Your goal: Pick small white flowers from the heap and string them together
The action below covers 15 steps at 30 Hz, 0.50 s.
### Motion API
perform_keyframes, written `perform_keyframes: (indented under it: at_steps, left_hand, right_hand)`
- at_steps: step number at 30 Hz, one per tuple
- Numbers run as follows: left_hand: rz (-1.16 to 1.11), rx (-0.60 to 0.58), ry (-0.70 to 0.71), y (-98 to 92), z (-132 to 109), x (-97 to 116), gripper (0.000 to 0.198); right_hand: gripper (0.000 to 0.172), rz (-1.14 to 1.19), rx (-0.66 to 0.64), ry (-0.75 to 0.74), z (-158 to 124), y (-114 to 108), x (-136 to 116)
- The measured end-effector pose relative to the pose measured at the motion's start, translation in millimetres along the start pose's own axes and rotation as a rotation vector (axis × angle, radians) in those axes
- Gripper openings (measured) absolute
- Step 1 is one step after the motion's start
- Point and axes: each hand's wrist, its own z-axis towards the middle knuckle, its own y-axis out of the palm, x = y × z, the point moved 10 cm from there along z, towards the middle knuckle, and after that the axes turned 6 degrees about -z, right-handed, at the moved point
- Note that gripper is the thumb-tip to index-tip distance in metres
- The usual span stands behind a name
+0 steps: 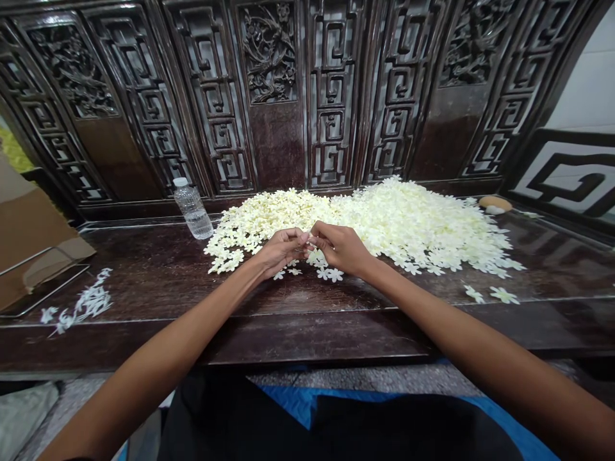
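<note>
Over the front of a flower heap, my left hand [284, 251] and my right hand [339, 247] meet fingertip to fingertip. Both are closed in a pinch around something small and pale, mostly hidden by the fingers. Behind my left hand spread flowers with yellowish centres [269, 214]. A taller mound of whiter five-petalled flowers [413, 218] rises behind and right of my right hand. Just below the hands, a few loose flowers [330, 274] lie on the dark wooden bench [298, 298].
A clear bottle [193, 210] with a white cap stands left of the heap. Farther left are thin white pieces [89, 304] and a cardboard box [36, 234] by a wire frame. Two flowers [503, 294] and a tan rounded object [494, 203] lie right. Carved panels [278, 141] rise behind.
</note>
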Motion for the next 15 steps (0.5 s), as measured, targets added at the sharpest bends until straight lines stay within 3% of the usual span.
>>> perform_keyframes:
  at_steps: [6, 15]
  left_hand:
    - [0.105, -0.015, 0.065, 7.6, -4, 9, 0.041]
    - [0.136, -0.034, -0.005, 20.6, -7, 1, 0.053]
  right_hand:
    - [0.029, -0.055, -0.069, 0.074, 0, 6, 6]
    - [0.033, 0.093, 0.039, 0.028, 1, -3, -2]
